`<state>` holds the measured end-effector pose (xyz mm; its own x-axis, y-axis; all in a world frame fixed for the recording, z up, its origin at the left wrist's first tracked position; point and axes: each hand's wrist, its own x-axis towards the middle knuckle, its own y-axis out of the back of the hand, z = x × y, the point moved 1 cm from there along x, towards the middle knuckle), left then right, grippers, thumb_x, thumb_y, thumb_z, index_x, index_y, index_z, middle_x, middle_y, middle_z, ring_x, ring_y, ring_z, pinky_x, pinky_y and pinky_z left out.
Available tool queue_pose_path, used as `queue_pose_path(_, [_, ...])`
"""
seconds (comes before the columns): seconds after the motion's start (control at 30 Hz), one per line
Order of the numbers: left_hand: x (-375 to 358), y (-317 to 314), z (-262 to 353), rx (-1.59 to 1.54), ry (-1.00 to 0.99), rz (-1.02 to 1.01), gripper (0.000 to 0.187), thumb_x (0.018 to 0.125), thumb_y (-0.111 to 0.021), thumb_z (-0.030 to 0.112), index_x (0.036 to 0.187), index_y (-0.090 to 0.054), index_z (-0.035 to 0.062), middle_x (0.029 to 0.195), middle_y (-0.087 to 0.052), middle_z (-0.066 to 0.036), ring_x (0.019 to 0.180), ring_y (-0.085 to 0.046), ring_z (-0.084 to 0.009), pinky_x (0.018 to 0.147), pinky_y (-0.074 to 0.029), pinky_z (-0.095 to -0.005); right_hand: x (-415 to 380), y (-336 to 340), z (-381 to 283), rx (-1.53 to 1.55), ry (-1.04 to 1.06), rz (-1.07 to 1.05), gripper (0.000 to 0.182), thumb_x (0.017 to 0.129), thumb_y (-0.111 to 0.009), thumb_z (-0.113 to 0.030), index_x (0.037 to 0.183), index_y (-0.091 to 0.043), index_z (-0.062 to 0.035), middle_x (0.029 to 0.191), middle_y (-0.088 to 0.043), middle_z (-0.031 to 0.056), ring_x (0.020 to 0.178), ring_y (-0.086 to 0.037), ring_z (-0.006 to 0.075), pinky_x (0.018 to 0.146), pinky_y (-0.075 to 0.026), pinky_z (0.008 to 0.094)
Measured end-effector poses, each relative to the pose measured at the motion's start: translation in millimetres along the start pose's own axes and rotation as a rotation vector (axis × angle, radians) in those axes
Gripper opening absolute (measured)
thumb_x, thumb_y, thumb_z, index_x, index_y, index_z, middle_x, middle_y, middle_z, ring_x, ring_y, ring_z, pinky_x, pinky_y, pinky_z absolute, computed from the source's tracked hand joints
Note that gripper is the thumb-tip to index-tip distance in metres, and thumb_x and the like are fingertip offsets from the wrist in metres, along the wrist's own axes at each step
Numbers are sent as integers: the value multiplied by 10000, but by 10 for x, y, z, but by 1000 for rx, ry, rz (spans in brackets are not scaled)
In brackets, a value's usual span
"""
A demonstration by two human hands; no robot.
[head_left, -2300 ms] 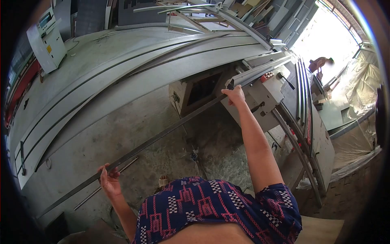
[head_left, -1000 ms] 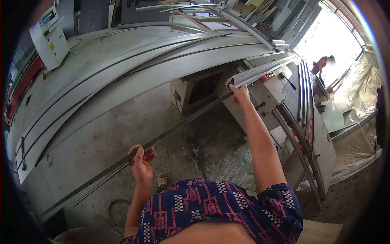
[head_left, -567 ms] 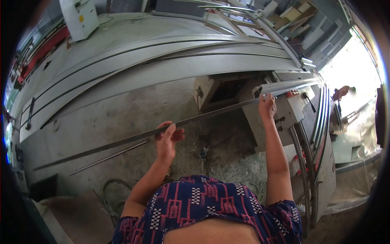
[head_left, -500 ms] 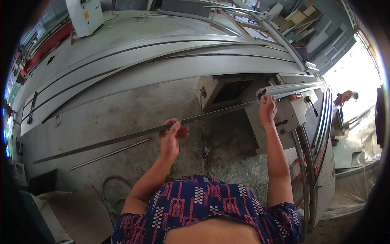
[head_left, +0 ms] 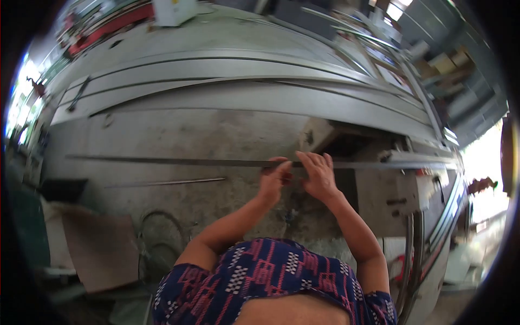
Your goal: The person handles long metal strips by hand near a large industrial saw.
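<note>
A long, thin, dark metal strip (head_left: 189,162) runs almost level across the view, in front of my body. My left hand (head_left: 274,177) is closed round it near its middle, the thumb on the near side. Just to the right, my right hand (head_left: 318,176) lies at the strip with its fingers spread and stretched out; it seems to touch it without gripping. The strip's right part passes towards the grey machine (head_left: 379,200), where its end is hard to make out.
Beyond the strip stretch long grey metal panels (head_left: 238,96). A thin rod (head_left: 168,182) lies on the floor on the near side. A brown sheet (head_left: 100,252) stands at lower left, beside a coiled cable (head_left: 162,214). Another person's hand (head_left: 482,186) shows at far right.
My right hand has let go near the machine and moved left along the strip, beside my left hand. The strip now lies more level, and my view has turned.
</note>
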<state>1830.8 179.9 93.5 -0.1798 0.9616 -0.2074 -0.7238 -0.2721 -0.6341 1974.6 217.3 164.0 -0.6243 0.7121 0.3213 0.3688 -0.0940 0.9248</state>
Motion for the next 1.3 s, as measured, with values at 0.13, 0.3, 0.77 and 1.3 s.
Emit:
queue_pose_path(0.13, [-21,-43,83,0,34,20,304,828,-673,226,1061,-545,77,837,-605,-38,631,-606,-132,515,-486,-262,116,-196,166,-45,-45,29,455,608,-697,-122,1053,-604,-111,995,-612,76,1011,-536,255,931,-323,426])
queue_pose_path(0.3, [52,26,12,-16,59,-41,341,819,-687,243,1076,-542,73,858,-595,-30,642,-593,-104,486,-465,-239,155,-319,320,50,-195,-14,263,588,-732,-147,837,-663,-97,819,-639,62,877,-569,248,855,-339,381])
queue_pose_path(0.77, [-240,1932,1337,-348,-338,-39,705,815,-513,620,1350,-331,198,1191,-556,-107,1058,-564,-319,788,-524,-531,113,-15,256,198,-398,-18,242,563,-798,-200,727,-662,-86,671,-603,56,734,-527,260,836,-313,358])
queue_pose_path(1.3, [-364,2736,2020,-190,-439,-8,356,922,-536,232,1246,-478,94,893,-649,-57,906,-637,-285,690,-563,-392,-136,47,354,45,-242,66,327,625,-705,-212,932,-629,-130,1009,-563,92,1061,-489,262,948,-299,425])
